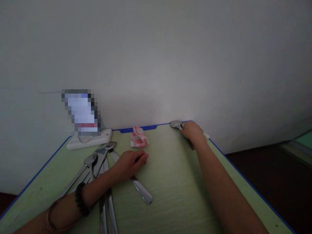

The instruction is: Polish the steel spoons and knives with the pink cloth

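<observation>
My right hand (192, 131) is closed around silver cutlery (175, 124) at the back right of the table; a spoon's bowl shows left of my fingers and a handle below them. My left hand (131, 164) rests above the table, fingers curled together, and what they hold, if anything, is hidden. A shiny handle (143, 192) comes out from under it. Several spoons and other metal utensils (91, 161) lie in a loose pile to its left, partly under my forearm. Just beyond my left hand sits a folded pink and white cloth (138, 138).
A blurred-out screen (83, 112) stands against the wall at the back left, by a white power strip (90, 139). The pale green table (170, 182) has a blue edge and meets the grey wall (156, 65). Dark floor shows at the right.
</observation>
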The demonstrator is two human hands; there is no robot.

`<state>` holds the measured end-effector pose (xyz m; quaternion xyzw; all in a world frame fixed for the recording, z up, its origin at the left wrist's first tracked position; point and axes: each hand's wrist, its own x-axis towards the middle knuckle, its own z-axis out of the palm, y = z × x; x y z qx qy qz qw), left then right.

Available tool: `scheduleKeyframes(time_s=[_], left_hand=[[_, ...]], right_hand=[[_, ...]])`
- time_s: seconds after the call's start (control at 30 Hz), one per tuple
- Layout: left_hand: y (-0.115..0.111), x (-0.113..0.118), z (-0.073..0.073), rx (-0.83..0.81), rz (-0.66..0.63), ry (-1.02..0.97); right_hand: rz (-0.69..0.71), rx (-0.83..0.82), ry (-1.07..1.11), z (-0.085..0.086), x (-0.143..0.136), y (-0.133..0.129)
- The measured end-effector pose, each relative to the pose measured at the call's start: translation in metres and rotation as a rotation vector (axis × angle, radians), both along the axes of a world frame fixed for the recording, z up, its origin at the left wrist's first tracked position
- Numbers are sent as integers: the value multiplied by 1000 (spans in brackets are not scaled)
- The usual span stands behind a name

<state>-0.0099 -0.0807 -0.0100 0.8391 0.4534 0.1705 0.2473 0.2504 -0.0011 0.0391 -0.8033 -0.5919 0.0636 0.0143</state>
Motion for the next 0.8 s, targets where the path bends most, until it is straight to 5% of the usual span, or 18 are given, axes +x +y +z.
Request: scheduleKeyframes(time_s=[0.8], left_hand=[[0,1,1,-4,1,-3]], right_hand=[[-9,-2,1,2,-1,-1]])
